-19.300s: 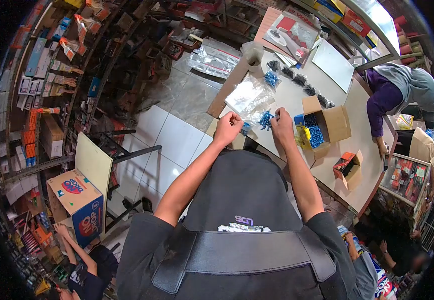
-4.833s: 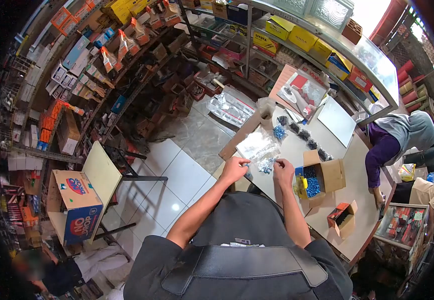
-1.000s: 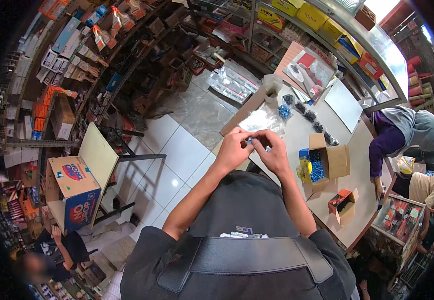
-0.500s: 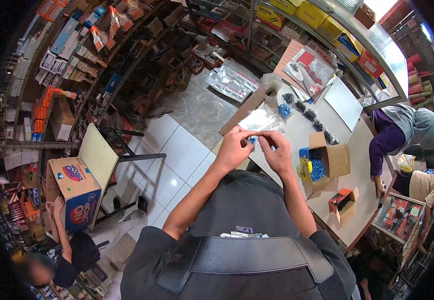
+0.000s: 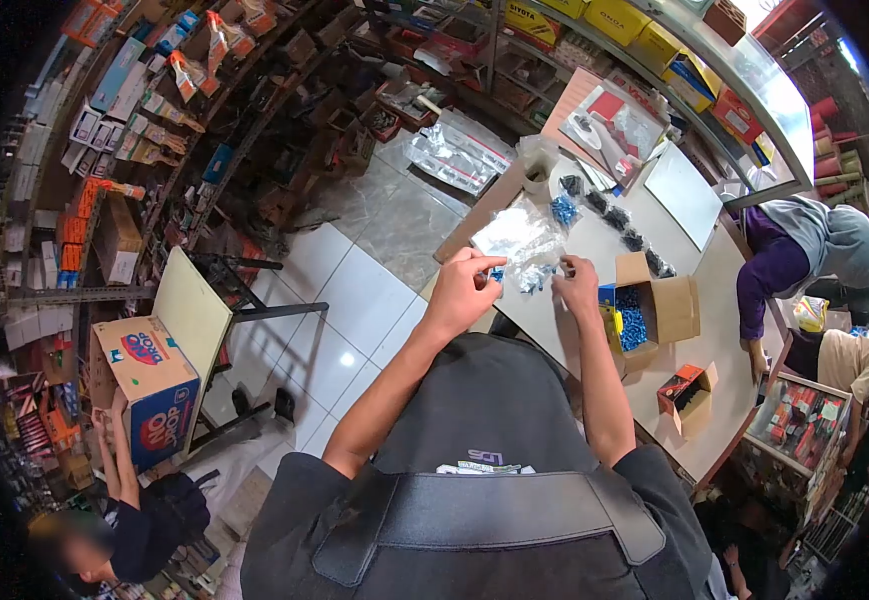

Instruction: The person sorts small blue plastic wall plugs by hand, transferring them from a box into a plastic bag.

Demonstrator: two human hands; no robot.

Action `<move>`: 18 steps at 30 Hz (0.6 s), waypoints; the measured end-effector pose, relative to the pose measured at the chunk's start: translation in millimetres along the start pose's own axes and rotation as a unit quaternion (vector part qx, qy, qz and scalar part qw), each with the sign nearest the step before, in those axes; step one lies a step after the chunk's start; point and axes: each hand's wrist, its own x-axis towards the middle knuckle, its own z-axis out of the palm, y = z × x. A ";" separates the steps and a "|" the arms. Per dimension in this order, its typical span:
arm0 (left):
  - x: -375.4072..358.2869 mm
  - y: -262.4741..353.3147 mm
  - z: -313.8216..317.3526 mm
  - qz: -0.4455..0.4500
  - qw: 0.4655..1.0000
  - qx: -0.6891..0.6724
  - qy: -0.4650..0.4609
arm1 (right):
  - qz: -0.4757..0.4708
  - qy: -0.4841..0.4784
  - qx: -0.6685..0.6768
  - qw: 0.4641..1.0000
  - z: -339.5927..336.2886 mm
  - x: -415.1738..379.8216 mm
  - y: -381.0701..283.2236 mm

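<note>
My left hand (image 5: 463,295) is closed in a pinch, with small blue wall plugs (image 5: 497,273) showing at the fingertips. My right hand (image 5: 580,287) hovers low over the near edge of the table, fingers drawn together beside a few loose blue plugs (image 5: 537,278); what sits between those fingertips is too small to name. Clear plastic bags (image 5: 520,235) lie just beyond both hands. To the right stands an open cardboard box (image 5: 677,312) filled with similar blue plugs (image 5: 632,325).
A bag of blue plugs (image 5: 564,210) and a row of black packets (image 5: 615,217) lie farther back on the table (image 5: 595,385). A smaller orange box (image 5: 685,395) stands nearer right. Another person (image 5: 795,250) leans at the table's right side; one handles a carton (image 5: 160,390) at left.
My hands have come apart from touching. The right hand has moved right to the loose blue plugs, while the left stays nearly in place with its plugs.
</note>
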 end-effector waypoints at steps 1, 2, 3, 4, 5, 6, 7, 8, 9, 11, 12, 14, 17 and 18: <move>-0.9 1.3 -0.5 -0.003 1.000 0.001 -0.003 | 0.026 -0.021 -0.008 0.999 3.8 -0.7 -0.4; -1.2 2.5 -0.9 -0.005 1.000 0.001 -0.005 | 0.026 -0.021 -0.008 0.999 9.0 -1.3 0.0; -1.1 1.5 -0.7 -0.005 1.000 0.001 -0.005 | 0.010 0.002 -0.004 1.000 15.2 -1.8 0.1; -1.4 -0.1 -0.3 -0.001 1.000 -0.005 0.000 | -0.005 0.024 0.000 1.000 20.8 -3.1 0.5; -2.4 -0.6 -0.2 0.003 1.000 -0.011 0.005 | -0.005 0.023 0.000 1.000 20.7 -4.7 -5.9; -3.1 -1.0 -0.2 0.002 1.000 -0.011 0.005 | 0.001 0.016 0.018 1.000 19.1 -5.3 -11.8; -3.6 -1.3 -0.4 0.000 1.000 -0.011 0.005 | 0.006 0.010 0.035 0.999 17.9 -5.9 -18.1; -4.2 -1.5 -0.7 -0.001 1.000 -0.010 0.005 | 0.007 0.010 0.035 0.999 18.8 -7.0 -21.4; -5.2 -1.6 -0.6 -0.001 1.000 -0.010 0.005 | 0.028 0.022 0.030 0.999 19.3 -8.1 -24.6; -7.6 -2.0 -0.7 -0.001 1.000 -0.015 0.007 | 0.049 0.032 0.026 0.998 19.9 -9.3 -30.4; -8.8 -2.6 -0.9 -0.002 1.000 -0.015 0.008 | 0.072 0.032 0.024 0.997 20.0 -9.7 -32.9; -9.9 -3.1 -1.0 -0.012 1.000 -0.013 0.004 | 0.096 0.032 0.022 0.995 21.0 -9.9 -35.8; -11.5 -3.0 -3.1 -0.013 1.000 0.014 -0.014 | 0.076 0.049 0.002 0.996 25.2 -10.6 -34.3; -11.8 -2.1 -3.1 -0.012 1.000 0.014 -0.014 | 0.073 0.047 0.003 0.996 26.1 -9.3 -31.9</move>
